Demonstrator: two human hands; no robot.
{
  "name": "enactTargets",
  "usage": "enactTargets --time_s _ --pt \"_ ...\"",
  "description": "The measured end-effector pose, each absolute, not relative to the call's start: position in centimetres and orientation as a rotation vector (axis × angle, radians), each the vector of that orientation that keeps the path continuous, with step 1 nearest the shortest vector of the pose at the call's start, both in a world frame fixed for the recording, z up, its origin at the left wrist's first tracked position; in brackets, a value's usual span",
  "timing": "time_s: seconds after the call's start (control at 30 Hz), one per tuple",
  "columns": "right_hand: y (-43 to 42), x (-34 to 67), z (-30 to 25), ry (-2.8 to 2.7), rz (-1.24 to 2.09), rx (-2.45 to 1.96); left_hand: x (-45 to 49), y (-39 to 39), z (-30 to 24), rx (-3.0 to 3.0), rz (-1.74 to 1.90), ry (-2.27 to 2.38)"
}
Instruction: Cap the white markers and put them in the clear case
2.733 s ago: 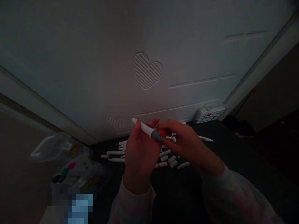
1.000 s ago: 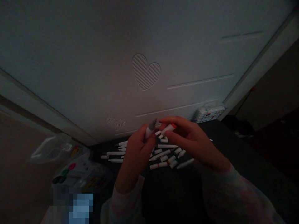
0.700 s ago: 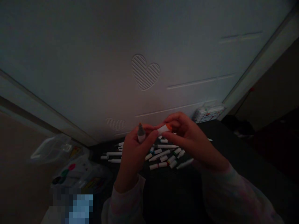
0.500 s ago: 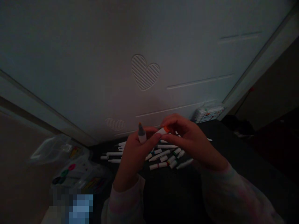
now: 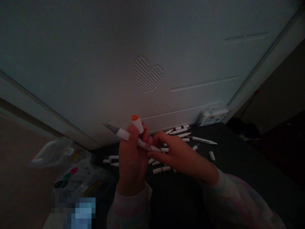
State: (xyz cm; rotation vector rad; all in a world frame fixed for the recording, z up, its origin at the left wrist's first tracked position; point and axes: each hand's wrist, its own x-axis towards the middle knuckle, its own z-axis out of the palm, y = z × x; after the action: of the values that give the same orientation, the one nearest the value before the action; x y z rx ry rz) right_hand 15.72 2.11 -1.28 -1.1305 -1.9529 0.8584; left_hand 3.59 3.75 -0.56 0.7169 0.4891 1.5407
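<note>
Clear case (image 5: 51, 152): far left, at nine o'clock from the hands, lying on the floor near the foot of the door.
Clear bag (image 5: 82, 176): at seven o'clock from the left hand; pink and green round spots show through it.
Marker (image 5: 124, 134): white barrel, uncapped, raised above the floor. Its grey neck and tip point to ten o'clock, and the barrel slants across the left hand down toward four o'clock.
Left hand (image 5: 132, 159): upright and closed about the marker's middle, with the fingers curled over the barrel.
Cap (image 5: 137, 123): white with an orange end, standing up at twelve o'clock out of the left hand's fingers — off the marker and apart from its tip.
Door (image 5: 190, 47): pale, behind everything, with a ribbed heart (image 5: 148, 73) at twelve o'clock from the hands.
Right hand (image 5: 182, 157): fingertips pinch the marker's rear end, touching the left hand's fingers.
Loose markers (image 5: 179, 129): scattered on the dark floor behind and beneath the hands, from one to three o'clock — some are hidden by the hands.
Marker pack (image 5: 212, 116): against the door at two o'clock, well apart from the hands.
</note>
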Motion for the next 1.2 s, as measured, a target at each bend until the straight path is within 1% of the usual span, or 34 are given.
enactTargets --time_s 0.23,0.37,0.5,0.7,0.97,1.1,1.2 --pt "2.2 16.1 -1.6 -2.057 0.889 -1.161 3.1 3.8 0.0 0.679 1.654 0.430" --pt "1.9 16.0 -1.4 -2.113 0.824 -1.139 3.3 3.8 -0.1 0.692 1.621 0.447" --pt "1.7 15.8 -1.3 -2.072 0.830 -1.119 4.0 3.5 -0.5 0.696 1.609 0.535" --pt "1.7 16.3 -1.0 -2.124 0.755 -1.165 2.4 3.8 -0.1 0.690 1.792 0.527" --pt "2.1 17.5 -0.7 -2.139 0.806 -1.087 -0.9 4.1 0.9 0.538 2.030 0.471" --pt "2.4 17.7 -0.4 -2.109 0.792 -1.039 -0.5 4.3 0.8 0.555 2.018 0.469" --pt "2.2 17.9 -0.3 -2.073 0.741 -1.079 0.2 4.3 0.7 0.557 1.931 0.465"
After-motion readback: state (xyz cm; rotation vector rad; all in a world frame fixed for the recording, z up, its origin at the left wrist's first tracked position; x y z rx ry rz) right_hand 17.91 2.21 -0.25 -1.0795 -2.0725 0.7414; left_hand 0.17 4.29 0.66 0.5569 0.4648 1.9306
